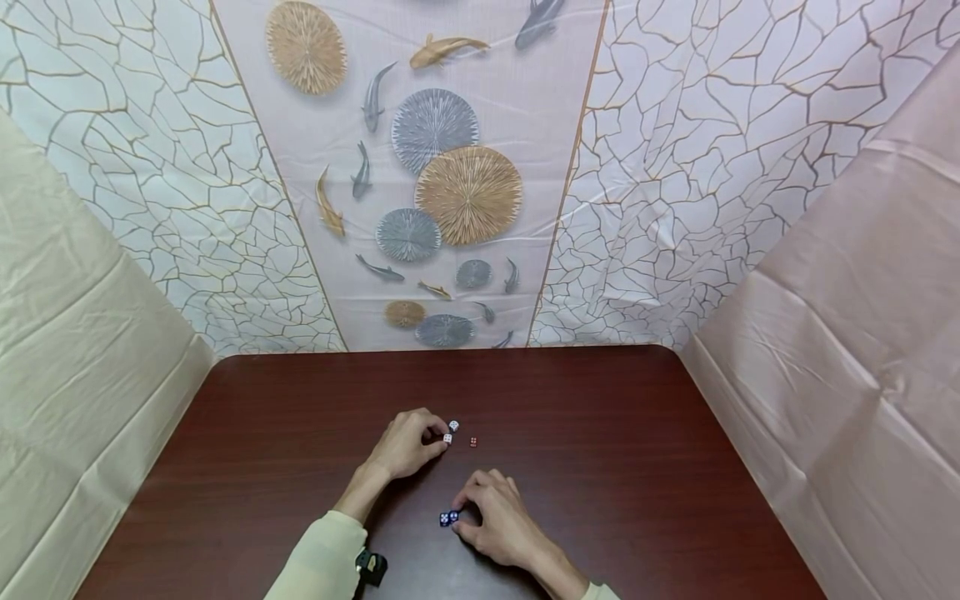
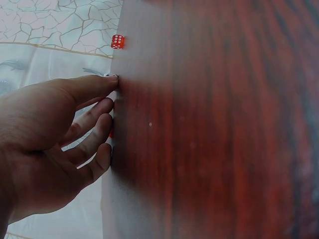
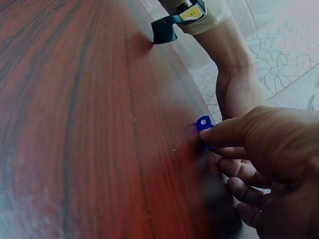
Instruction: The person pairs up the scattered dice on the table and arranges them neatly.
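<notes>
My left hand [image 1: 405, 443] pinches a white die [image 1: 447, 438] between thumb and index finger, on the dark red-brown table. Just behind it sits a second white die [image 1: 453, 426], and a small red die [image 1: 473, 442] lies to the right. Nearer to me, my right hand [image 1: 501, 518] has thumb and index finger around a blue die [image 1: 453, 516]. Against its left side is another blue die [image 1: 444, 519]. In the left wrist view the thumb mostly hides the white die, while a red die [image 2: 117, 41] shows clearly. The right thumb partly covers the blue dice [image 3: 203, 122].
The wooden table [image 1: 637, 467] has rounded far corners. A patterned cloth [image 1: 450, 275] hangs behind it, with plain cloth walls [image 1: 825, 350] on both sides. A black wrist strap mount [image 1: 371, 567] sits at the left sleeve.
</notes>
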Tool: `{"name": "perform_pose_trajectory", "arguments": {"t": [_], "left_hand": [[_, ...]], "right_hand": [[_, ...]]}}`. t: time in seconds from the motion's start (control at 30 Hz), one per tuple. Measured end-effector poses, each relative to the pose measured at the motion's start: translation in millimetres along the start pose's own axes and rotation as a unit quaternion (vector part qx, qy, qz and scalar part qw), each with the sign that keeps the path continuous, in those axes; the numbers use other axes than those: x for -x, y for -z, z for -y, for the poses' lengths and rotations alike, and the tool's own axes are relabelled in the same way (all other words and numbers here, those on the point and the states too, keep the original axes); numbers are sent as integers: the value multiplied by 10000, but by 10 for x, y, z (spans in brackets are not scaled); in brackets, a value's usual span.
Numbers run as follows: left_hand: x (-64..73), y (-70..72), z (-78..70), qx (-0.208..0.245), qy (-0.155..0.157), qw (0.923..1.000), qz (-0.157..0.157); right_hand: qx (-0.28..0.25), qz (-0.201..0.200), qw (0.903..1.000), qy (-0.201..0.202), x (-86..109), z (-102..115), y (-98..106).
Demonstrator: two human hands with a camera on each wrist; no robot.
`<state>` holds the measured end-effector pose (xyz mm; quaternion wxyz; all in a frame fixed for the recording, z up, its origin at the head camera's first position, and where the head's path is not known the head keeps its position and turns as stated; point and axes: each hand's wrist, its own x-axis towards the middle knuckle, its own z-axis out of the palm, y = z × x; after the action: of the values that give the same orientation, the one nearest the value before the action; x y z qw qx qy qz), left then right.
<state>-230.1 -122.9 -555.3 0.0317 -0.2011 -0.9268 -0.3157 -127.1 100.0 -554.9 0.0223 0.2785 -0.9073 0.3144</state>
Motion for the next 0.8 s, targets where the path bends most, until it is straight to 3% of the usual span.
{"name": "perform_pose_trajectory", "arguments": {"t": [0.8], "left_hand": [[57, 33, 2, 12, 10, 10000, -71]], "right_hand": [[21, -6, 10000, -19, 2, 8, 8]]}}
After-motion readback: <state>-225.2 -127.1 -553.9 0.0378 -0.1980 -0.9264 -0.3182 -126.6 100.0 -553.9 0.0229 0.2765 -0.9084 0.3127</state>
